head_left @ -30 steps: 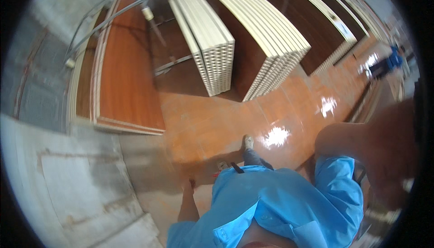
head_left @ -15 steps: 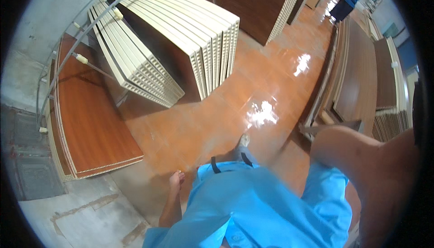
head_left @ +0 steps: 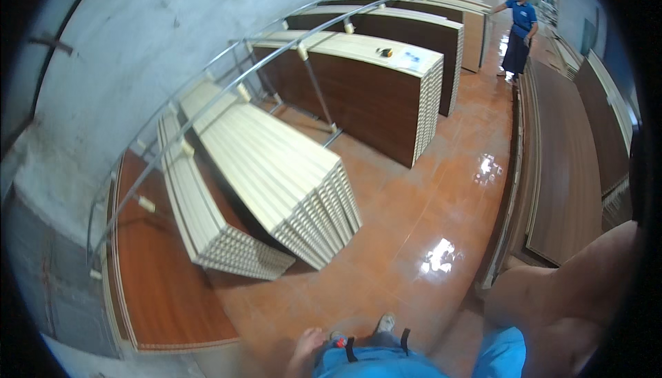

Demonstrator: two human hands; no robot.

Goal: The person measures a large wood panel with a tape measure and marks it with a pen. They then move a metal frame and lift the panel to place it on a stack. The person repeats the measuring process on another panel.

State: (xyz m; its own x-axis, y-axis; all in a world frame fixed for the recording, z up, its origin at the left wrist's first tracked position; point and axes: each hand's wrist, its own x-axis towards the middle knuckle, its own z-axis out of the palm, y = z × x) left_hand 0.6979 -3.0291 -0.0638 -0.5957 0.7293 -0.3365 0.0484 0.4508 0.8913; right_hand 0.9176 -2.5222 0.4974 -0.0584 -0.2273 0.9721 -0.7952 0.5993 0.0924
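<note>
My left hand (head_left: 309, 341) hangs low beside my blue shirt (head_left: 389, 362), above the tiled floor. It is small and blurred, so its fingers cannot be made out. The nearest thing to it is a reddish-brown panel (head_left: 162, 267) leaning at the left. My right arm (head_left: 552, 302) is bent and large at the lower right, close to leaning brown panels (head_left: 565, 164). The right hand itself does not show. Ahead on the left stand a thick bundle of pale-edged panels (head_left: 276, 164) and a thinner bundle (head_left: 196, 205), their ends patterned with holes.
A metal rail (head_left: 265, 61) with pale sleeves runs along the panels by the wall (head_left: 138, 47). Farther stands a dark-faced stack (head_left: 365, 102) with a small yellow-black tool (head_left: 386, 52) on top. Another person (head_left: 521, 30) stands at the far right. The orange floor (head_left: 393, 240) runs between the rows.
My view has tilted up, so the stacks sit lower and more of the wall and far stacks shows. My left hand appears lower. The other person has turned and is now more upright.
</note>
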